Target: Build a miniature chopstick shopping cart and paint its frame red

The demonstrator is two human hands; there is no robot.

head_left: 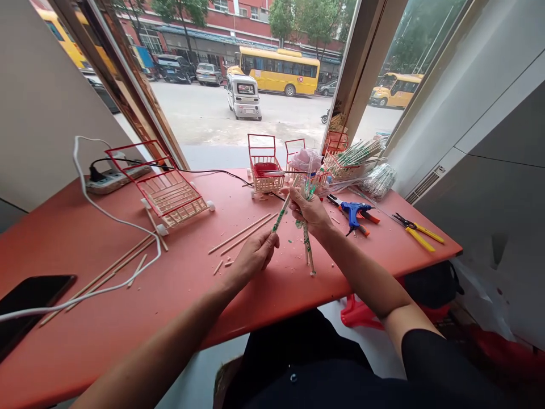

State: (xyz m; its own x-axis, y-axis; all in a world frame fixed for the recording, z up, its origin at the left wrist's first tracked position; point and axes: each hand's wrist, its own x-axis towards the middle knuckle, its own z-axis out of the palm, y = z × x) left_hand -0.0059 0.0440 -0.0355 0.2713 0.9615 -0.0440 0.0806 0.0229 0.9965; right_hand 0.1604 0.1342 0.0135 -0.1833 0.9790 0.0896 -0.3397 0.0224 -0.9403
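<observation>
Between my two hands slants a pale wooden chopstick [281,215], with a green-printed wrapper around its lower part. The fingers of my left hand [258,251] are closed on its lower end. My right hand [313,211] grips several chopsticks in green-printed wrappers [307,243], whose lower ends point down at the table. Its fingertips also meet the upper part of the slanted chopstick. Two bare sticks [244,234] lie left of my hands, with short cut pieces nearby. Just beyond my hands stands a small stick-built cart [268,183] with a red handle.
A larger cart [174,196] stands left, near a power strip [117,177], a white cable [106,211] and a phone [36,301]. Right are a blue glue gun [355,213], yellow-handled pliers [419,232] and a pile of wrapped chopsticks [360,153]. Windows border the red table [183,284].
</observation>
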